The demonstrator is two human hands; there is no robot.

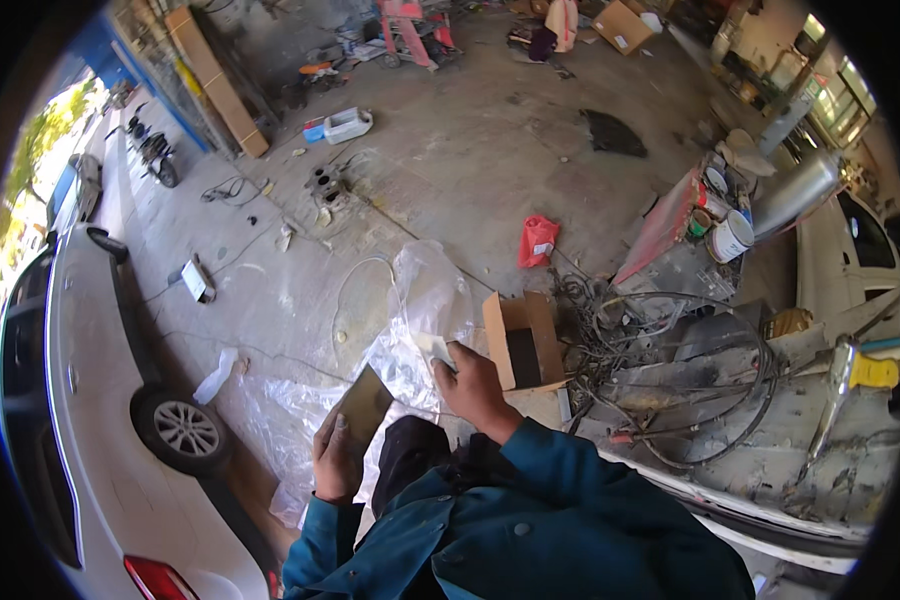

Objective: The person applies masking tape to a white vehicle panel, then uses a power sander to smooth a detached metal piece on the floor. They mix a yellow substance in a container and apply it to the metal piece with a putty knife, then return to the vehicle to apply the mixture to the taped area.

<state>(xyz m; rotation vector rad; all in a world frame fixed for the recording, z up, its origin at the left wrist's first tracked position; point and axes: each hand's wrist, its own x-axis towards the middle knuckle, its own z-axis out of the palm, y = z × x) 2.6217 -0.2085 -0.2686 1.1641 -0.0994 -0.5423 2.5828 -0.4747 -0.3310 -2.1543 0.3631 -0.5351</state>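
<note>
My left hand (pixel 336 462) is closed on the lower edge of a flat, rectangular olive-brown board (pixel 367 404), held tilted in front of my legs. Higher up and to the right, my right hand (pixel 475 390) grips a small, flat, whitish piece (pixel 433 346), perhaps a spreader; its exact kind is hard to make out. The two held things are apart. Below them, crumpled clear plastic sheeting (pixel 295 420) is spread over the floor. Just beyond my right hand stands an opened cardboard box (pixel 543 340) with something dark inside.
A white car (pixel 100 400) stands close on the left. To the right, tangled cables and hoses (pixel 660 370) lie beside a workbench with paint cans (pixel 731 236) and a yellow-handled tool (pixel 873 372). A red bag (pixel 538 241) and a metal part (pixel 325 186) lie on the floor ahead.
</note>
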